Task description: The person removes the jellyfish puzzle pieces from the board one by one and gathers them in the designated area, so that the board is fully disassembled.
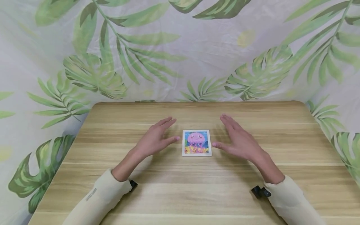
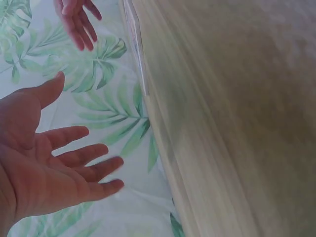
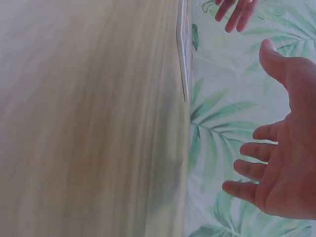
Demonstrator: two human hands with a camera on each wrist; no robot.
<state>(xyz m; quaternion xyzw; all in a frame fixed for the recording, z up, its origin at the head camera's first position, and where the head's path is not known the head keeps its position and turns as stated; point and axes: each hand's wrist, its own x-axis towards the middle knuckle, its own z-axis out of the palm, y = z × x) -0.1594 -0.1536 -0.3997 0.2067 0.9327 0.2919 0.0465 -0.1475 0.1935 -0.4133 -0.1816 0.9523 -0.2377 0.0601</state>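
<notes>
A white-bordered picture card or board (image 1: 197, 142) with a pink jellyfish on a blue and yellow sea scene lies flat on the wooden table. To its left is the left hand (image 1: 156, 137), fingers extended and thumb pointing at the card's edge. The right hand (image 1: 239, 139) mirrors it on the other side, thumb close to the card's right edge. Neither hand holds anything. In the left wrist view the left palm (image 2: 47, 163) faces inward with fingers spread. The right palm (image 3: 291, 163) shows likewise in the right wrist view, and the card (image 3: 183, 49) appears edge-on.
The wooden table (image 1: 174, 197) has rounded far corners. Behind it hangs a pale cloth (image 1: 202, 47) printed with green leaves. Small black devices (image 1: 260, 192) sit at both cream sleeves (image 1: 292, 200).
</notes>
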